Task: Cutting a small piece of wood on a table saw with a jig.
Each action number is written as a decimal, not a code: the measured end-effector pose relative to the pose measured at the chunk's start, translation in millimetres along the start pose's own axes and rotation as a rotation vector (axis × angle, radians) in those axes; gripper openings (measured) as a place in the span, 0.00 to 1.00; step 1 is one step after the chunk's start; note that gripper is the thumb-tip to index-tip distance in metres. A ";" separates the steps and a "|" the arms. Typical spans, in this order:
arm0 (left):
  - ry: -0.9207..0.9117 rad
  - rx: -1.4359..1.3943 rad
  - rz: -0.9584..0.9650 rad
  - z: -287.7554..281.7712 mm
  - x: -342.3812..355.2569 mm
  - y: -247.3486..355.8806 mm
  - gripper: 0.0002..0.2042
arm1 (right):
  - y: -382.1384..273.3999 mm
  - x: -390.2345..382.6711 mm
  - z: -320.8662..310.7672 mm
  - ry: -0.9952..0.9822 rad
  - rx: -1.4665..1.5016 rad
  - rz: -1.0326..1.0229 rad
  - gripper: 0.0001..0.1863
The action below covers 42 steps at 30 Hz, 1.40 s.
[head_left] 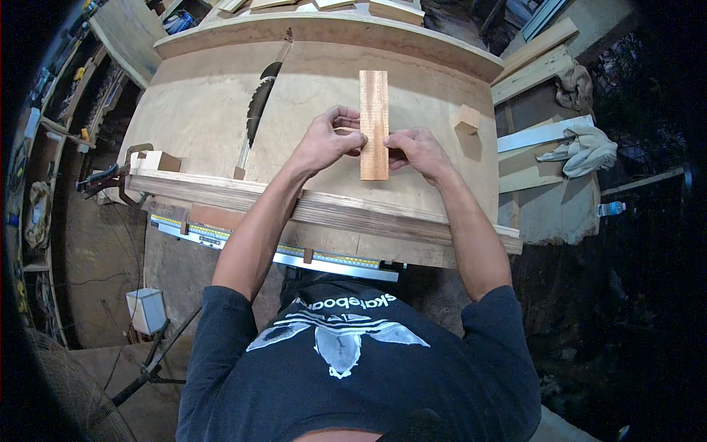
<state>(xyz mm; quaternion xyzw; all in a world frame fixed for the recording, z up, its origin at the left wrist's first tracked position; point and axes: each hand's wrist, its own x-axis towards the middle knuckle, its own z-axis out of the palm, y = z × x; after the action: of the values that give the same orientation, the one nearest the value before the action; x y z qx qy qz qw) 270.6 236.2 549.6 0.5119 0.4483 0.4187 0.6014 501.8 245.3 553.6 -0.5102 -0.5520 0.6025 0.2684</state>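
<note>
A narrow rectangular strip of light brown wood (374, 110) is held up above a plywood table saw sled, its long side running away from me. My left hand (330, 138) pinches its left edge between thumb and fingers. On the opposite edge, my right hand (417, 153) grips the strip at about the same height. To the left of my left hand, a toothed circular saw blade (260, 105) stands up through a slot in the sled base (324, 81). Whether the blade is spinning I cannot tell.
A small wood block (467, 119) sits on the sled's right side. At the left, a clamp (110, 179) is fixed by another block (160, 161) along the front fence (353, 210). Beyond the back fence (331, 28) lie wood offcuts. Boards and a cloth (585, 151) lie at right.
</note>
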 end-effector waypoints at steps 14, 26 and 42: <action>0.000 -0.026 0.005 1.5 -0.9 1.8 0.27 | 3.2 2.1 -2.7 -0.009 -0.021 -0.019 0.17; -0.012 -0.025 0.005 -0.1 1.1 -1.4 0.29 | 6.4 5.1 -2.6 0.010 -0.020 0.005 0.18; -0.019 -0.015 -0.040 0.6 1.9 -2.5 0.30 | -1.2 -0.4 0.1 0.014 -0.008 0.034 0.19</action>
<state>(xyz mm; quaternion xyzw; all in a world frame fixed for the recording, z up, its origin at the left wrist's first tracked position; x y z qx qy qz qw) 271.7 237.6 547.0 0.5023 0.4498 0.4051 0.6175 501.6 245.3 554.8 -0.5249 -0.5436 0.6011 0.2598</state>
